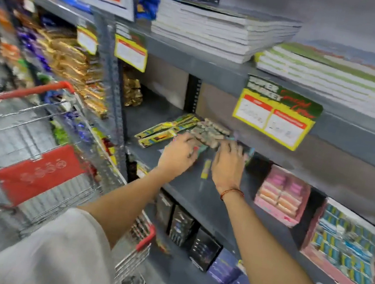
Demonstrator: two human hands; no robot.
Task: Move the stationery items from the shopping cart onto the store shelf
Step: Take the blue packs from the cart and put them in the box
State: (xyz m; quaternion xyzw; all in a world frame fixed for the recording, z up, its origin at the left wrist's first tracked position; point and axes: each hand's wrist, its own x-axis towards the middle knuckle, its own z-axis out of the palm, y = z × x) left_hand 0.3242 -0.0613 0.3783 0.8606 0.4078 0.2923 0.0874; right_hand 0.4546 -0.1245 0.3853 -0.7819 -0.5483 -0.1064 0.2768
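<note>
Both my hands reach onto the middle grey shelf (187, 192). My left hand (179, 151) and my right hand (228, 165) press side by side on a teal packet (201, 148) of stationery, its edges showing between and beside the fingers. Just behind the hands lies a stack of grey-brown small packs (210, 132). Yellow-green flat boxes (166, 129) lie to the left of it. A small yellow stick (206, 169) lies loose on the shelf between my wrists. The shopping cart (34, 165) with red handle stands at my left; its contents are blurred.
A pink display box (282, 196) and a tray of blue packets (347, 250) stand on the same shelf at the right. Notebook stacks (216, 29) fill the shelf above, with a yellow price tag (273, 117) hanging from its edge. Dark boxes (191, 227) sit below.
</note>
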